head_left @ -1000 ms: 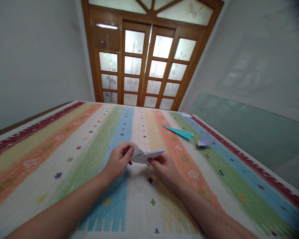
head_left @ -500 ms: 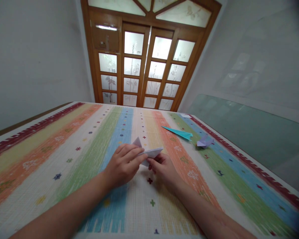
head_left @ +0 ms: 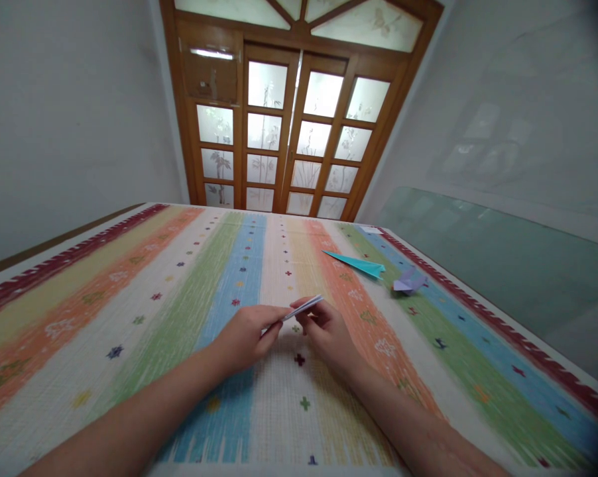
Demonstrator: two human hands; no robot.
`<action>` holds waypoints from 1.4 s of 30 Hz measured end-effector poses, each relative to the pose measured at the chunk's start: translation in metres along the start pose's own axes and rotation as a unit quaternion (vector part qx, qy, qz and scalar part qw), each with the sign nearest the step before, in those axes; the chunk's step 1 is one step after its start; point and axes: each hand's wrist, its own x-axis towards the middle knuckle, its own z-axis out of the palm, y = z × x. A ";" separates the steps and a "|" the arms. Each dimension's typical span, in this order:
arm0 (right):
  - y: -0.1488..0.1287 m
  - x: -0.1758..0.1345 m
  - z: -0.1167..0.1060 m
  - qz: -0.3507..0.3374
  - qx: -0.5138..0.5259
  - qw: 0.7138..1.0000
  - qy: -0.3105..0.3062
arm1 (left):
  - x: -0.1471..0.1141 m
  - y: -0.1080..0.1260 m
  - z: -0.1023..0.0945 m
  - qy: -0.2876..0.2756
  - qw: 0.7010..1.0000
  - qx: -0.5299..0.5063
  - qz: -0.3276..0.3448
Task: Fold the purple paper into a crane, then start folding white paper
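A folded piece of pale paper (head_left: 303, 307) is held between my two hands above the striped cloth, turned nearly edge-on so that it looks like a thin strip. My left hand (head_left: 252, 334) pinches its near left end between thumb and fingers, covering much of it. At its right end, the fingers of my right hand (head_left: 323, 328) grip the paper from the side, the fingertips partly hidden. The folds themselves cannot be made out from this angle.
To the right lie a turquoise paper plane (head_left: 356, 264) and a purple folded paper figure (head_left: 409, 283). A striped, patterned tablecloth (head_left: 179, 318) covers the table. A greenish glass panel (head_left: 478, 248) stands along the right side; wooden glazed doors (head_left: 299, 119) are behind.
The paper has turned from showing its flat face and a raised pointed flap to nearly edge-on. My left hand has come lower, its fingers moving from over the paper to a pinch.
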 end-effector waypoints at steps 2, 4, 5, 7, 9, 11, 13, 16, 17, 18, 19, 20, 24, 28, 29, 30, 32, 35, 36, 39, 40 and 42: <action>0.000 0.000 0.001 0.008 -0.014 1.000 -0.001 | 0.001 0.000 0.002 -0.006 0.998 -0.043 -0.037; 0.001 0.000 0.002 0.013 -0.024 1.000 -0.005 | 0.002 -0.001 0.003 -0.008 0.993 -0.087 -0.075; 0.002 0.000 0.002 0.013 -0.028 0.999 -0.008 | 0.003 -0.001 0.003 -0.009 0.989 -0.112 -0.092; 0.004 0.001 0.002 0.008 -0.036 0.999 -0.013 | 0.004 -0.003 0.003 -0.012 0.977 -0.169 -0.127; 0.004 0.001 0.002 0.002 -0.036 0.999 -0.019 | 0.005 -0.005 0.003 -0.020 0.957 -0.235 -0.169; 0.003 0.001 0.002 0.000 -0.026 0.999 -0.026 | 0.006 -0.007 0.004 -0.030 0.933 -0.296 -0.200; 0.002 0.000 0.002 -0.001 -0.012 0.999 -0.030 | 0.007 -0.008 0.006 -0.035 0.916 -0.338 -0.212; 0.001 0.000 0.002 -0.001 -0.003 0.999 -0.036 | 0.007 -0.008 0.008 -0.029 0.909 -0.355 -0.214; 0.002 0.000 0.001 -0.001 -0.001 0.999 -0.037 | 0.007 -0.008 0.008 -0.027 0.910 -0.356 -0.214; 0.002 0.000 0.001 0.001 0.001 0.999 -0.039 | 0.007 -0.008 0.009 -0.027 0.910 -0.354 -0.212; 0.003 0.000 0.001 0.003 0.003 0.999 -0.041 | 0.007 -0.008 0.009 -0.028 0.912 -0.351 -0.210; 0.004 0.001 0.001 0.006 0.007 0.999 -0.044 | 0.007 -0.009 0.009 -0.030 0.914 -0.347 -0.208; 0.007 0.001 0.002 0.009 0.014 0.998 -0.058 | 0.006 -0.008 0.009 -0.009 0.933 -0.307 -0.188; 0.006 0.000 0.004 -0.006 -0.011 0.998 -0.058 | 0.005 -0.006 0.010 0.011 0.953 -0.265 -0.144; 0.005 -0.001 0.004 -0.010 -0.018 0.998 -0.056 | 0.005 -0.006 0.010 0.004 0.956 -0.259 -0.139; 0.005 -0.001 0.005 -0.013 -0.025 0.998 -0.055 | 0.005 -0.007 0.011 -0.002 0.958 -0.253 -0.136; 0.003 -0.001 0.006 -0.023 -0.036 0.997 -0.057 | 0.005 -0.009 0.013 0.001 0.963 -0.232 -0.137; -0.001 -0.002 0.008 -0.045 -0.061 0.995 -0.066 | 0.005 -0.012 0.016 0.032 0.974 -0.176 -0.138; -0.002 -0.002 0.009 -0.048 -0.074 0.994 -0.065 | 0.006 -0.012 0.016 0.042 0.978 -0.151 -0.137; -0.007 -0.004 0.011 -0.014 -0.089 0.994 -0.060 | 0.006 -0.010 0.014 0.065 0.985 -0.088 -0.133; -0.007 -0.004 0.012 0.017 -0.072 0.995 -0.066 | 0.006 -0.009 0.013 0.073 0.986 -0.076 -0.132; -0.007 -0.005 0.013 0.097 0.010 0.991 -0.092 | 0.006 -0.009 0.011 0.092 0.986 -0.065 -0.126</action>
